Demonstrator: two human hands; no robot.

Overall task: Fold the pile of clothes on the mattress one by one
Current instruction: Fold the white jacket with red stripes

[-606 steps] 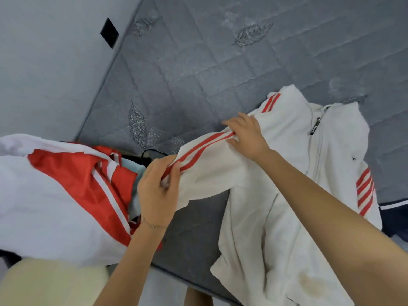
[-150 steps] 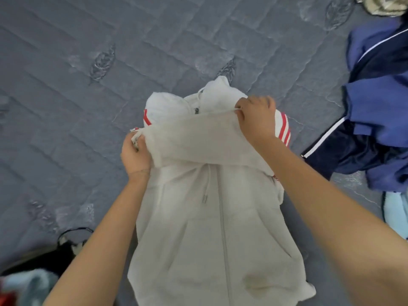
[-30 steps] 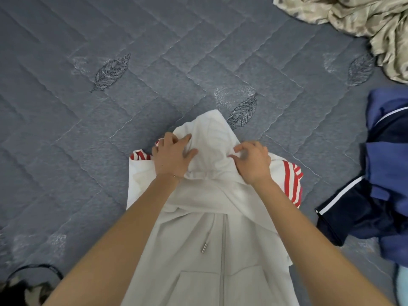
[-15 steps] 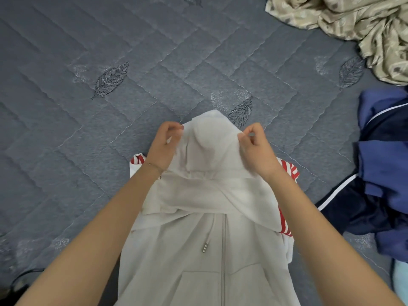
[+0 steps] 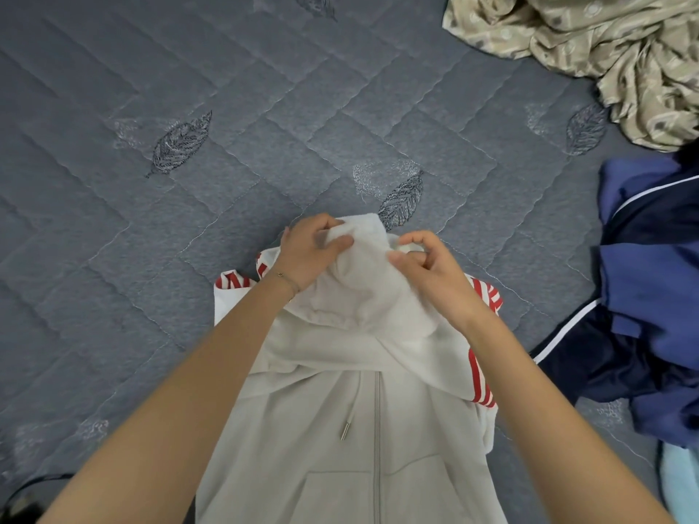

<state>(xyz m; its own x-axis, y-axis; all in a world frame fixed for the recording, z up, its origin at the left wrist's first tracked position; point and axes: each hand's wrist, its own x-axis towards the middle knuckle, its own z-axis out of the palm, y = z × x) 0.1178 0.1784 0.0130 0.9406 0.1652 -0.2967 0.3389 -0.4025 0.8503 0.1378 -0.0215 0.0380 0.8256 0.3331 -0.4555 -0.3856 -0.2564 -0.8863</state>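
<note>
A white zip-up hoodie (image 5: 351,440) with red-striped sleeves lies front-up on the grey quilted mattress (image 5: 189,228), its sleeves tucked under the body. My left hand (image 5: 312,255) pinches the left side of the hood (image 5: 363,281), and my right hand (image 5: 425,264) pinches its right side. Both hands hold the hood's tip bunched and raised slightly off the mattress, above the collar. The hoodie's hem runs out of view at the bottom.
A crumpled beige patterned cloth (image 5: 605,43) lies at the far right. Navy and blue garments with white piping (image 5: 650,296) are piled at the right edge, with a pale blue item (image 5: 681,485) below them. A dark object (image 5: 22,501) sits at the bottom left corner.
Both hands went from pressing flat on the hood to pinching its sides, then drew closer together at its tip. The hood is more bunched now.
</note>
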